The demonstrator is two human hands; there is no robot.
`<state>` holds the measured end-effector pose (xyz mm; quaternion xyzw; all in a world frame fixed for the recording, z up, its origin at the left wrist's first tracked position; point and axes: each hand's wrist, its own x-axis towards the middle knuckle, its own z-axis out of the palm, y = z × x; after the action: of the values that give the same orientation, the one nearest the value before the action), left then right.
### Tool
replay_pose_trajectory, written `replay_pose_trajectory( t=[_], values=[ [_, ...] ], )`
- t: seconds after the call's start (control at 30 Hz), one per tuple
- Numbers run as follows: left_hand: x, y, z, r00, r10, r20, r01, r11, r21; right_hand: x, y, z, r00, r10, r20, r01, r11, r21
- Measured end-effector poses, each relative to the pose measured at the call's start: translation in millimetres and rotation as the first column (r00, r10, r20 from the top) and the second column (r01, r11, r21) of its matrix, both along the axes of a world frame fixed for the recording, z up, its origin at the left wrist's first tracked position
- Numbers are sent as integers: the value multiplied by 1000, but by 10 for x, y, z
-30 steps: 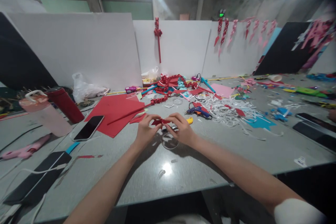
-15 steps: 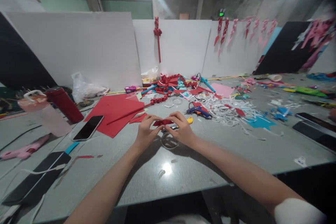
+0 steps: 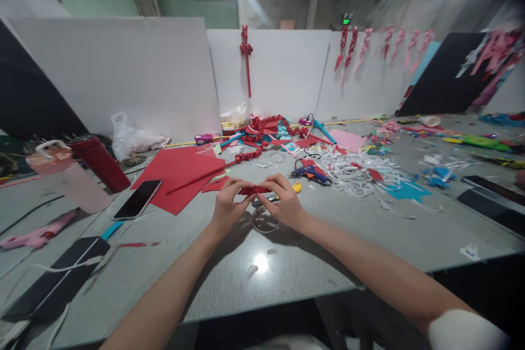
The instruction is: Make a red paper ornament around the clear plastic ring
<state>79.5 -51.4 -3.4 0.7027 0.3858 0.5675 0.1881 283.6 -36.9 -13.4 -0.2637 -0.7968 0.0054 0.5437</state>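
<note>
Between my fingertips is a small folded piece of red paper (image 3: 255, 190), held level above the table. My left hand (image 3: 230, 202) pinches its left end and my right hand (image 3: 284, 202) pinches its right end. Parts of the paper are hidden behind the fingers. Just below the hands a round ring-shaped thing (image 3: 264, 220), perhaps a roll of clear tape, lies on the table. A yellow-handled cutter (image 3: 296, 188) lies behind my right hand, partly covered by it.
A blue glue gun (image 3: 312, 174) and a heap of white paper strips (image 3: 353, 169) lie to the right. On the left are red paper sheets (image 3: 164, 164), a phone (image 3: 138, 199), a pink bottle (image 3: 71, 180) and a red flask (image 3: 102, 161). Red paper chains (image 3: 258, 128) are piled at the back.
Both hands stay in nearly the same place. The red paper between them has shifted very slightly, with its fold turned a little.
</note>
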Motion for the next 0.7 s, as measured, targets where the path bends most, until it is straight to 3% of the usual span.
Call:
replay_pose_trajectory(
  t=[0.43, 0.7],
  values=[
    [-1, -27, 27, 1000, -16, 6, 16, 1000, 17, 0, -50, 51, 1000, -8, 4, 8, 998, 57],
    [-28, -52, 163, 981, -194, -16, 192, 978, -81, 152, 19, 192, 967, -2, 256, -53, 976, 210]
  ],
)
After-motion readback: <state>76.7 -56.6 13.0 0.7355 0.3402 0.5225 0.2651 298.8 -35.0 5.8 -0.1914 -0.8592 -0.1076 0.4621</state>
